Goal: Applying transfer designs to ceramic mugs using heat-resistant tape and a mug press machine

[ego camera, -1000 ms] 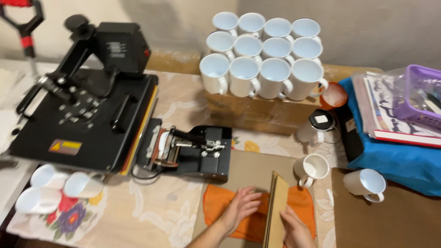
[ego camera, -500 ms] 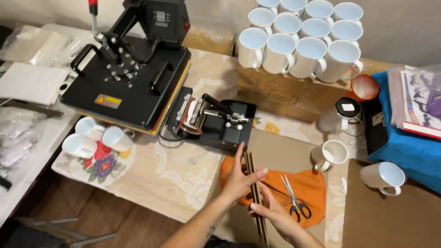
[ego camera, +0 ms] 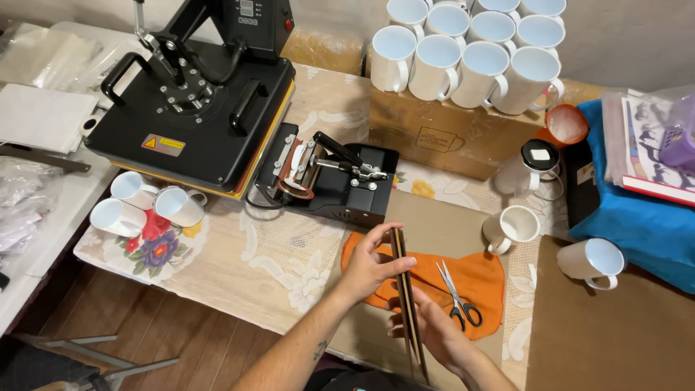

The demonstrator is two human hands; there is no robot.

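Note:
My left hand (ego camera: 371, 262) and my right hand (ego camera: 428, 329) together hold a thin brown board (ego camera: 404, 279) standing on its edge, so I see only its narrow side. The left hand grips its upper part, the right hand its lower part. Beneath it lies an orange cloth (ego camera: 483, 279) with a pair of scissors (ego camera: 456, 295) on top, just right of the board. A black mug press (ego camera: 329, 179) sits right behind my left hand.
A large black flat heat press (ego camera: 194, 108) stands at back left. Several white mugs (ego camera: 463, 54) sit on a cardboard box (ego camera: 449, 137). Three mugs lie at the left (ego camera: 148, 206), two more at the right (ego camera: 590, 262). A blue cloth with papers (ego camera: 637, 195) lies far right.
The view has swung down and left. The board has turned from showing its broad face to standing edge-on, and both hands now clasp it; the scissors have come into sight.

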